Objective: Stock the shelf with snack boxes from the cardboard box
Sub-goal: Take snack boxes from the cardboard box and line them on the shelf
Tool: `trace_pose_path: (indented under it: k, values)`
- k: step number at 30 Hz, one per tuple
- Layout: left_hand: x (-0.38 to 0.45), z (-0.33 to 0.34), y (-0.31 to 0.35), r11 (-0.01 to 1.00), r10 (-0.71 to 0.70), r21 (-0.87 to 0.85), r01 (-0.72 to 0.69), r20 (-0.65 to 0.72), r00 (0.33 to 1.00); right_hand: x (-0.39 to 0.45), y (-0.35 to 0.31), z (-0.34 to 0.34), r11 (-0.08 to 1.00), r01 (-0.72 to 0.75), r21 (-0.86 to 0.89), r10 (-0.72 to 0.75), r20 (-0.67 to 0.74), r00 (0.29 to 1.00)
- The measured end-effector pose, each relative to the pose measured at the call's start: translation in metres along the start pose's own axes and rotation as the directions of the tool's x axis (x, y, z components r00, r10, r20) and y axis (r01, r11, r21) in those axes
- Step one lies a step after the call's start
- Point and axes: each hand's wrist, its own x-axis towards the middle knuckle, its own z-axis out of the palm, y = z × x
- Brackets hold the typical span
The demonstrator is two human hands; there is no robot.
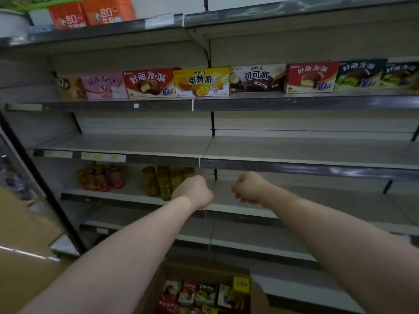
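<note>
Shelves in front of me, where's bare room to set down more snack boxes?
The shelf under the snack box row is bare across its whole width. The one below is bare to the right of the jars, behind both fists: left hand, right hand. The snack box row itself is packed edge to edge.

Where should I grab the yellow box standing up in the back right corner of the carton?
Judging by its pose, pinch the yellow box by its top end, coming straight down from above. It stands higher than the neighbouring snack boxes, so only that end is free; the cardboard box wall blocks its right side.
</note>
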Motion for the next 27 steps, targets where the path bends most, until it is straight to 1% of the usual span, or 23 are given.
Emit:
trace_pose_path:
  k: [3, 9, 11, 15, 18, 20, 24, 27]
  values:
    - [0.008, -0.003, -0.032, 1.000, 0.003, -0.012, -0.003, -0.011, 1.000, 0.002, -0.014, 0.027, 1.000, -0.017, 0.007, 0.016, 0.026, 1.000]
    - [0.031, 0.015, -0.071, 0.999, -0.037, -0.007, 0.037, 0.060, 0.998, 0.044, -0.036, 0.055, 0.999, -0.047, 0.015, 0.047, 0.036, 0.998]
    - [0.036, 0.023, -0.087, 0.997, -0.065, -0.022, 0.068, 0.103, 0.993, 0.065, -0.041, 0.070, 0.997, -0.071, 0.035, 0.069, 0.051, 0.996]
    - [0.049, 0.027, -0.124, 0.995, -0.095, 0.003, 0.097, 0.192, 0.977, 0.091, -0.044, 0.112, 0.990, -0.116, 0.082, 0.110, 0.070, 0.991]
    - [0.067, 0.024, -0.151, 0.996, -0.090, -0.004, 0.092, 0.202, 0.975, 0.101, -0.049, 0.142, 0.989, -0.150, 0.018, 0.147, 0.095, 0.984]
    - [0.083, 0.023, -0.168, 0.999, -0.050, -0.011, 0.053, 0.188, 0.981, 0.110, -0.055, 0.158, 0.984, -0.177, 0.025, 0.175, 0.065, 0.982]
    - [0.108, 0.031, -0.207, 0.994, 0.088, -0.087, -0.071, 0.208, 0.974, 0.124, -0.059, 0.191, 0.947, -0.281, 0.155, 0.289, -0.030, 0.957]
    - [0.124, 0.044, -0.229, 0.985, 0.163, -0.094, -0.147, 0.204, 0.965, 0.131, -0.052, 0.212, 0.928, -0.316, 0.196, 0.333, -0.061, 0.941]
